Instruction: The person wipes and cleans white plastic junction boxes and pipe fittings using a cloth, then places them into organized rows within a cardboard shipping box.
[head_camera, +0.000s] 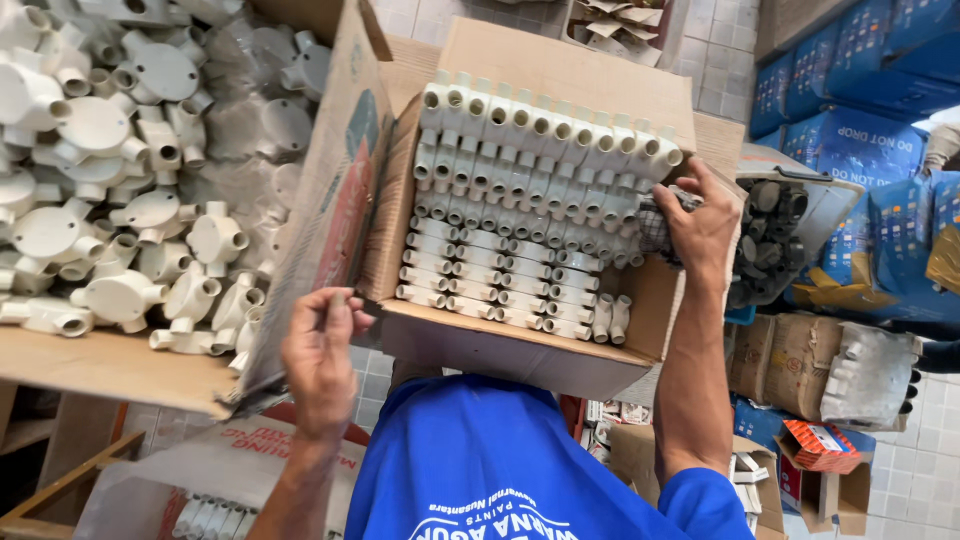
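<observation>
An open cardboard box (520, 350) rests against my blue shirt, packed with neat rows of white plastic pipe fittings (520, 200). My left hand (320, 355) pinches the box's near left corner where a flap (340, 190) stands up. My right hand (703, 228) grips the top of the box's right wall, its fingers curled over the edge next to the fittings and a small mesh-like bundle (655, 225).
A big carton (110, 365) of white round junction boxes (120, 200) sits at the left. On the right are blue cartons (860, 150), a bag of dark fittings (770, 235) and more open cartons (800, 365) on a tiled floor.
</observation>
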